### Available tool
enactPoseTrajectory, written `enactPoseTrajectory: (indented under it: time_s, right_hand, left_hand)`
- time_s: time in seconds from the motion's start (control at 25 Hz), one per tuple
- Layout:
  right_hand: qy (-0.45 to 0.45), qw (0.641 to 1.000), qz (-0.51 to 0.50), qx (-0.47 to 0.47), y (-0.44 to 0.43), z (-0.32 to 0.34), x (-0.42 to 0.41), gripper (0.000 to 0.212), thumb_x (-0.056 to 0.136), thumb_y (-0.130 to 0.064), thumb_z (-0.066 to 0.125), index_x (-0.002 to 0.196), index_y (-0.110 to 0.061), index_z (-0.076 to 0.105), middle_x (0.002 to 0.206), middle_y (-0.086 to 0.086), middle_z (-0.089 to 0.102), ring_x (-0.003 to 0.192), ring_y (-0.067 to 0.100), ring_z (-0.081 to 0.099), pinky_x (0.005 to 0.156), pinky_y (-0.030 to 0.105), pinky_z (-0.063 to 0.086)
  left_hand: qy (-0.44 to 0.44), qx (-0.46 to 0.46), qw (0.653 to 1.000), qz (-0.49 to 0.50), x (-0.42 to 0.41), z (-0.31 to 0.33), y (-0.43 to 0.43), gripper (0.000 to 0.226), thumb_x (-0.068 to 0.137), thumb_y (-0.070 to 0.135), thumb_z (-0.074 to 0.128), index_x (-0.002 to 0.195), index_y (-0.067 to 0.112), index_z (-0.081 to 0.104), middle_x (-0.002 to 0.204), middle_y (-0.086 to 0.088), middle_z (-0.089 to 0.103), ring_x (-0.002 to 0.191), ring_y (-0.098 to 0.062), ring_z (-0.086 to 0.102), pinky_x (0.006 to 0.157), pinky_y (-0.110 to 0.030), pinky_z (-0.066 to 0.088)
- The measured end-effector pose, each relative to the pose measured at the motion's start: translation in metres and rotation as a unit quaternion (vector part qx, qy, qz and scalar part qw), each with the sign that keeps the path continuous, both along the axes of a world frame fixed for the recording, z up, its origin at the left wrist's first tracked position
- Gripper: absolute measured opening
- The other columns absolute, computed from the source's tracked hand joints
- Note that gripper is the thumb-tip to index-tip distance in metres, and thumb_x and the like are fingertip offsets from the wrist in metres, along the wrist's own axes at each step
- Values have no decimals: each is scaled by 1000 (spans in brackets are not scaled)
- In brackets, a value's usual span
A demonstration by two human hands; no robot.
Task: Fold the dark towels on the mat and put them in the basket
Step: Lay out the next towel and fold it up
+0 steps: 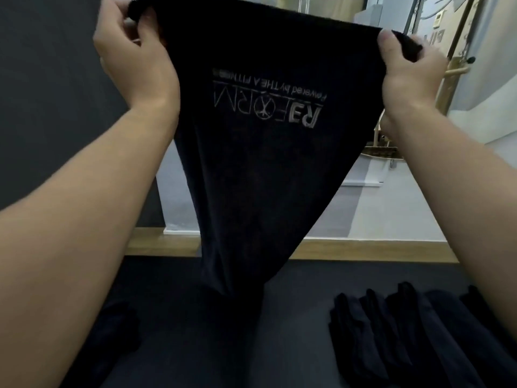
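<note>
1. While it hangs at frame centre over the mat (293,317), the towel (251,163) is pinched at its top corners by the left hand (134,65), upper left, and the right hand (405,71), upper right.
2. Handling: judged soft, light and limp; the corners are best gripped.

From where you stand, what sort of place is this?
Probably a fitness or Pilates studio: the dark towel held up carries a fitness-brand logo, a dark mat lies below, and wood-and-metal exercise apparatus stands behind.
</note>
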State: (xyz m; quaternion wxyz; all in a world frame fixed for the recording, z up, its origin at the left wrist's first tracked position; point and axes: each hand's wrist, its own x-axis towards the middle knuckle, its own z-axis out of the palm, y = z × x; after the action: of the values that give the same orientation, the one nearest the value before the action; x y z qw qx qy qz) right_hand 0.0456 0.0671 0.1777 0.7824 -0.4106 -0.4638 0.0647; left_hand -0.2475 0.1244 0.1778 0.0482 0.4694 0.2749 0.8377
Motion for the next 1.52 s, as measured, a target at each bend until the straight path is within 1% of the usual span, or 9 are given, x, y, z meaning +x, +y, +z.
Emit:
enactPoseTrajectory:
  time_s: [0.08,0.32,0.48,0.64,0.76,1.0,1.16,1.32,1.52]
  right_hand:
    - [42,996,63,-50,-5,-23,-8,15,87,-29,72,80,-17,68,86,6,72,86,22,71,81,41,60]
    - [20,930,189,-315,-21,-158,-37,18,95,-28,63,87,-13,69,81,5,69,67,13,64,62,26,53]
    - [40,843,217,-491,-24,-276,-32,20,95,-21,63,89,-3,71,91,17,72,75,21,68,68,27,54]
    - [20,748,225,-624,-30,-356,-29,12,95,-8,60,98,-1,70,92,12,73,82,20,68,70,31,51]
    - [32,746,191,-637,-20,-376,-30,12,94,-6,62,103,-4,69,96,9,75,87,21,70,73,32,55]
    - [71,819,125,-555,38,-394,-40,5,95,-6,61,95,-8,66,90,7,70,72,15,65,59,26,53]
    - [63,850,49,-520,96,-425,-35,31,85,-20,73,113,-10,65,112,5,69,101,23,66,91,41,56]
    - [51,817,39,-574,80,-479,-51,26,91,-37,66,109,-20,57,108,2,63,99,21,62,89,40,55]
    - [26,756,100,-647,-11,-494,-61,39,90,-46,65,105,-11,60,75,3,63,62,14,56,51,27,43]
  left_hand:
    - [-27,-51,998,40,-14,-24,-9,21,89,22,56,73,32,48,80,7,55,63,6,46,65,-12,42]
    - [-42,-303,951,-48,-55,-178,-20,19,93,21,61,75,25,56,76,10,56,72,-3,53,70,-18,46]
    - [73,-602,780,-156,-86,-290,-37,8,92,11,66,86,16,64,101,-9,65,91,-26,63,86,-36,49]
    - [224,-767,571,-190,-113,-346,-41,13,90,14,70,98,11,61,110,-11,64,93,-28,61,72,-34,50]
    - [168,-757,586,-236,-106,-364,-28,7,95,16,64,100,16,59,108,-10,64,95,-29,63,77,-40,53]
    - [38,-651,745,-142,-92,-414,36,11,96,25,62,97,16,68,105,-15,70,97,-32,68,83,-44,57]
    - [-2,-620,780,-84,-79,-434,71,16,96,31,60,82,26,65,100,-5,69,95,-25,66,87,-43,57]
    - [92,-693,706,-116,-82,-465,51,31,95,48,58,99,18,63,85,-2,61,66,-19,56,61,-32,50]
    - [231,-812,481,-236,-125,-456,-4,53,81,64,65,100,15,64,76,-4,62,55,-15,51,59,-26,38]
